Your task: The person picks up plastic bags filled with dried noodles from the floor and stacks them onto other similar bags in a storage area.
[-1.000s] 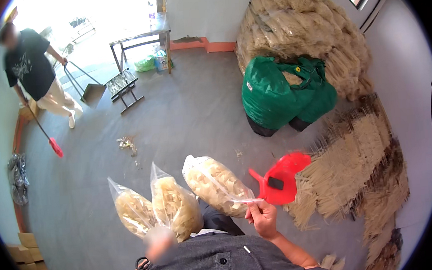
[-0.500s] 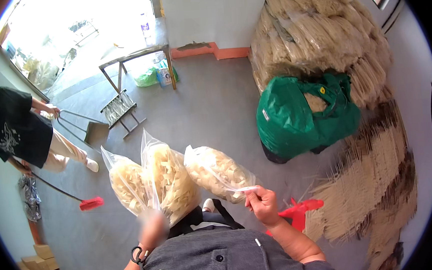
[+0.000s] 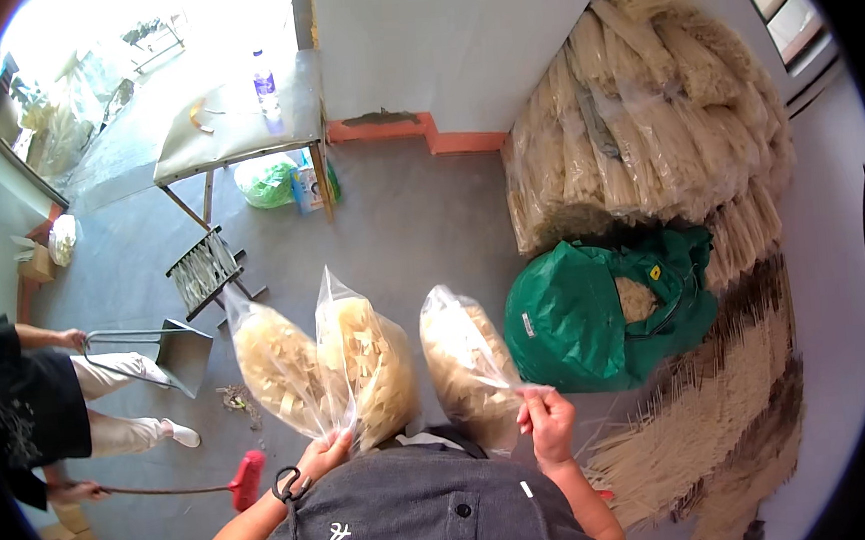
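Observation:
Two clear plastic bags filled with pale yellowish curled strips, an outer bag (image 3: 277, 369) and a middle bag (image 3: 367, 360), hang from my left hand (image 3: 323, 456). Its fingers are closed round their gathered edges. A third clear bag (image 3: 466, 353) with similar pale pieces is pinched at its near corner by my right hand (image 3: 552, 422). A gap separates it from the other two. All the bags are held in front of my body, above the grey floor. What exactly the strips are, I cannot tell.
A green sack (image 3: 576, 320) sits front right, before a tall stack of plastic-wrapped tan bundles (image 3: 633, 125). Thin tan sticks (image 3: 703, 402) lie along the right. Ahead are a table (image 3: 243, 143) and a small stool (image 3: 205, 271). At left, a person holds a dustpan (image 3: 188, 357) and red broom (image 3: 249, 480).
My view has shifted forward. The right bag has swung away from the other two and hangs more upright. The person at left has moved nearer with the dustpan and broom.

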